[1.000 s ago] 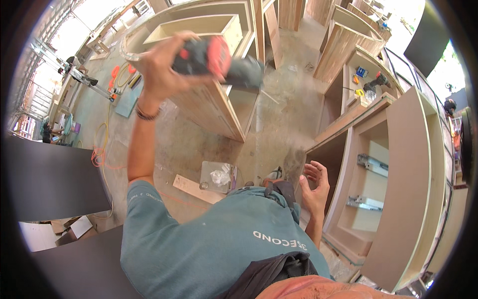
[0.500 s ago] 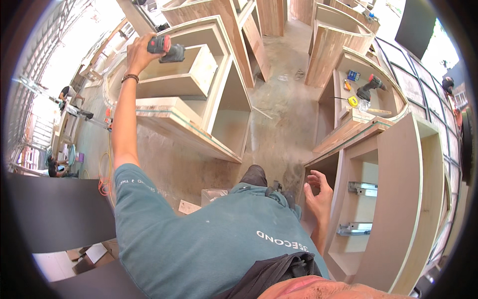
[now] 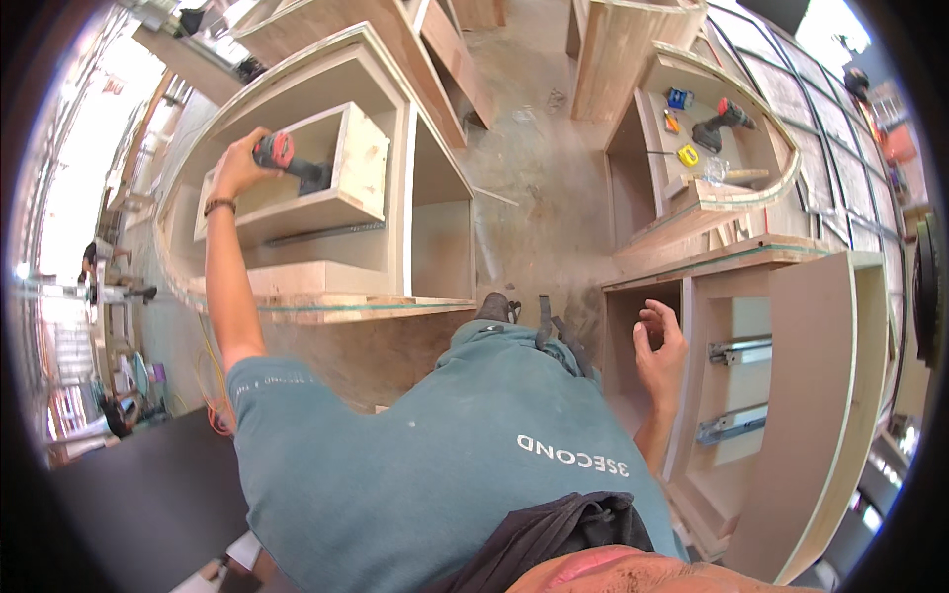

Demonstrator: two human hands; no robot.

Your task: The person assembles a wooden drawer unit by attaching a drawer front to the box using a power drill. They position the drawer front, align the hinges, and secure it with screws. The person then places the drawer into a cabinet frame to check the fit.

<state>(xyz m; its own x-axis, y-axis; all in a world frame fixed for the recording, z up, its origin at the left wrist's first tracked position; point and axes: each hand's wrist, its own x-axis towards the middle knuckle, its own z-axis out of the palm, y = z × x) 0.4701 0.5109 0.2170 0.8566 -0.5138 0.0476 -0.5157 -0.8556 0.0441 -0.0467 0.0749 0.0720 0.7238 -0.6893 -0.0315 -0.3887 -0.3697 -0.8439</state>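
My left hand (image 3: 240, 163) is wrapped round a black and red cordless drill (image 3: 277, 153). The drill is over a pale wooden drawer box (image 3: 363, 166), its dark battery end against or inside the box; I cannot tell which. That box sits within a curved-edge cabinet (image 3: 397, 267) lying at the left. My right hand (image 3: 659, 351) holds nothing; its fingers are bent and apart. It hovers beside an open cabinet (image 3: 692, 395) with metal drawer slides (image 3: 733, 423) fixed inside.
A second drill (image 3: 725, 124), a yellow tape measure (image 3: 687, 155) and a small blue box (image 3: 679, 98) lie in the right-hand curved cabinet (image 3: 781, 148). More wooden carcasses (image 3: 633, 49) stand farther off. The concrete floor (image 3: 524, 198) runs between the rows. People are at the far left.
My left hand has brought the drill down and left to the drawer box. The view has shifted as my body turned. My right hand stays raised and unoccupied.
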